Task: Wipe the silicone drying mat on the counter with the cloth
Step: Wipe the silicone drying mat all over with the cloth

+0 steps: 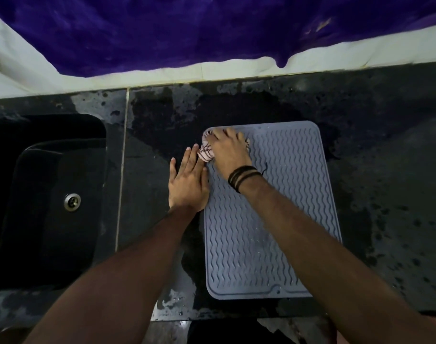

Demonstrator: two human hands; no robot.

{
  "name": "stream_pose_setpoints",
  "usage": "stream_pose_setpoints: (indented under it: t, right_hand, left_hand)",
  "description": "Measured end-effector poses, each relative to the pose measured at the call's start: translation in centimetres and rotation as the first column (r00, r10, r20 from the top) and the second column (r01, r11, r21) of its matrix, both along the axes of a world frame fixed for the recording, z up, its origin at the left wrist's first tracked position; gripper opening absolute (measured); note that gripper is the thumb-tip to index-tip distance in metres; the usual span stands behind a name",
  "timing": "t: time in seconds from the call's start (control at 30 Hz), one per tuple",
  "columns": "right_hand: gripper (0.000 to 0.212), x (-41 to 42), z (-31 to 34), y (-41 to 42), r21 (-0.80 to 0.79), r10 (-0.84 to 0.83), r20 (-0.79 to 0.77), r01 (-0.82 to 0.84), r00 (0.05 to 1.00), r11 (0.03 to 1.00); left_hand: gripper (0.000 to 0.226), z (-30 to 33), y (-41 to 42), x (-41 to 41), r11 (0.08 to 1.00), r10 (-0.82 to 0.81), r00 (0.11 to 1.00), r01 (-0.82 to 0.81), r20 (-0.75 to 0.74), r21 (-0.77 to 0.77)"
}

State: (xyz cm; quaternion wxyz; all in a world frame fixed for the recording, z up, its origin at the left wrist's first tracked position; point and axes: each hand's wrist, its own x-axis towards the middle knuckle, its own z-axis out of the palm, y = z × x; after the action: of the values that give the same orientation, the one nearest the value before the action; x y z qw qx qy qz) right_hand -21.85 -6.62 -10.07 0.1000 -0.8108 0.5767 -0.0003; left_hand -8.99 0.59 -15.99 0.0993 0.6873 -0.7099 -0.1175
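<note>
A grey silicone drying mat (286, 194) with a wavy ribbed surface lies on the dark counter, its long side running away from me. My right hand (230, 150) presses a bunched white cloth with dark red lines (206, 153) onto the mat's far left corner; the hand covers most of the cloth. Black bands circle that wrist. My left hand (187, 182) lies flat with fingers spread, on the mat's left edge and the counter beside it, its fingertips touching the cloth.
The black counter (385, 170) is wet and blotchy around the mat. A black sink (50, 194) with a metal drain (72, 201) sits to the left. A purple fabric (187, 28) hangs over the white wall behind the counter.
</note>
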Motion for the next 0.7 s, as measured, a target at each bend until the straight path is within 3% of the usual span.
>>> stream_pose_setpoints:
  t: [0.1,0.33,0.5,0.6,0.7]
  right_hand:
    - [0.047,-2.1,0.3,-0.4,-0.026,-0.011,-0.082,0.008,0.997,1.000]
    - [0.049,-10.3,1.4,-1.0,0.041,-0.297,-0.131,0.304,0.946,0.952]
    - [0.052,-7.9,2.2,-1.8,-0.058,-0.259,-0.066,0.255,0.964,0.965]
    - [0.053,-6.4,1.6,-1.3,0.048,-0.172,-0.093,0.177,0.981,0.983]
    - [0.054,-6.6,0.9,-0.6,0.113,-0.195,-0.061,0.201,0.979,0.973]
  left_hand:
    - [0.053,-0.2,0.0,0.0,1.000,-0.003,1.000,0.003,0.027,0.015]
    - [0.054,-0.3,0.0,0.2,1.000,-0.018,0.999,0.018,0.026,0.016]
    - [0.054,-0.2,0.0,0.2,0.999,-0.033,0.999,0.033,0.024,0.022]
    - [0.054,-0.4,0.1,0.1,1.000,-0.022,0.999,0.022,0.024,0.016]
    - [0.055,-0.5,0.0,0.1,1.000,-0.005,0.999,0.004,0.036,0.014]
